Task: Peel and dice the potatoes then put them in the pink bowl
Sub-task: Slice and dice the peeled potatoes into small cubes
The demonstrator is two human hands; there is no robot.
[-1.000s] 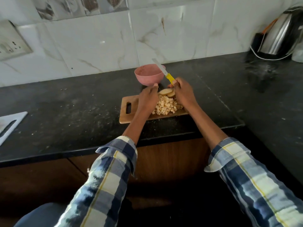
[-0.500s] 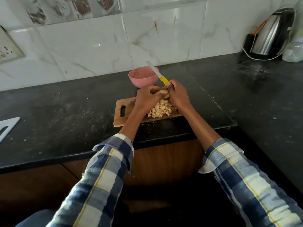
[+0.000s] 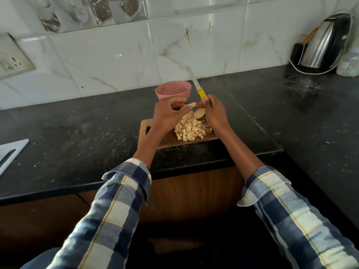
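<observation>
- Head view, progress: a heap of pale diced potato cubes point(image 3: 191, 129) lies on the rectangular wooden cutting board with a handle slot point(image 3: 144, 133). Dicing is judged largely done.
- Head view, remaining stock: a round potato slice with brown skin at its rim point(image 3: 199, 114) rests at the far edge of the heap, uncut. A small pale potato piece point(image 3: 189, 105) is raised above the board.
- Head view, left grip: the left hand point(image 3: 167, 115) pinches the small pale piece between its fingertips, above the heap.
- Head view, right grip: the right hand point(image 3: 214, 111) is curled round the yellow handle of the steel-bladed knife point(image 3: 196, 85); the blade points up and away, toward the wall.
- Head view, destination: the round pink plastic bowl point(image 3: 173, 90) stands on the black stone table point(image 3: 77, 133) just behind the board. No cubes are visible inside it; its floor is partly hidden. Transfer is judged not yet begun.
- Head view, edges: the near edge of the board lies close to the front edge of the table, so cubes pushed toward the person could fall off.
- Head view, open room: bare table extends left and right of the board. A white flat board point(image 3: 11, 150) lies far left, a steel electric kettle point(image 3: 324, 41) far right; both are well apart from the work.
- Head view, clearance: the knife blade is near the bowl rim on its right side.
</observation>
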